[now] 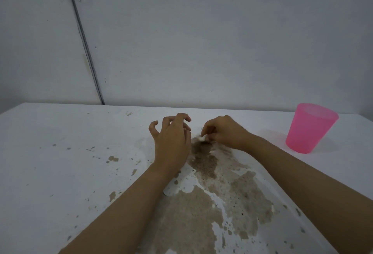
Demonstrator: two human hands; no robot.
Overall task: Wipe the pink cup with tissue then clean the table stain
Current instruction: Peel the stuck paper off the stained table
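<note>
A translucent pink cup (310, 127) stands upright at the far right of the white table (60, 152). A large brown stain (212, 193) runs down the middle of the table toward the near edge. My right hand (224, 132) is at the stain's far end, fingertips pinched on a small white scrap of tissue (202, 138) pressed against the surface. My left hand (171, 140) hovers just left of it with its fingers curled apart and nothing in it.
Small brown specks and chips (113, 158) are scattered over the left half of the table. A grey wall (201, 41) rises right behind the table's far edge, with a dark vertical seam (84, 45) at the left.
</note>
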